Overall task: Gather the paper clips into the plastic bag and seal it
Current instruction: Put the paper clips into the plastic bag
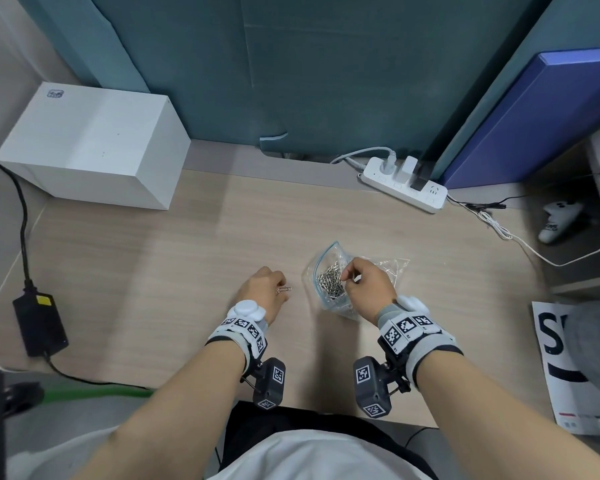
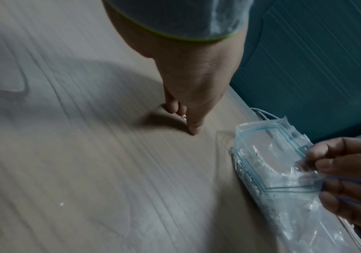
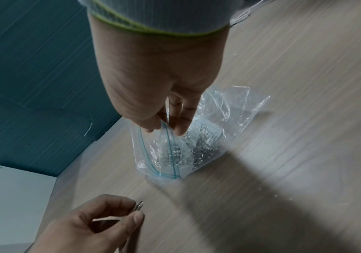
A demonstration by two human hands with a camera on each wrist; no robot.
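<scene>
A clear plastic bag (image 1: 329, 271) with a blue zip strip lies on the wooden desk, its mouth open toward the left, with a heap of silver paper clips (image 1: 330, 280) inside. My right hand (image 1: 364, 282) pinches the upper lip of the bag (image 3: 171, 154) between thumb and fingers and holds the mouth up. My left hand (image 1: 267, 289) is just left of the bag and pinches one paper clip (image 1: 284, 289) at its fingertips; that clip (image 3: 139, 205) also shows in the right wrist view. In the left wrist view the bag (image 2: 272, 167) lies to the right of my left hand (image 2: 186, 109).
A white box (image 1: 94, 147) sits at the back left, a white power strip (image 1: 404, 183) with plugs and cables at the back right. A black power adapter (image 1: 40, 323) and its cable lie at the left edge. Printed paper (image 1: 561, 368) lies at the right.
</scene>
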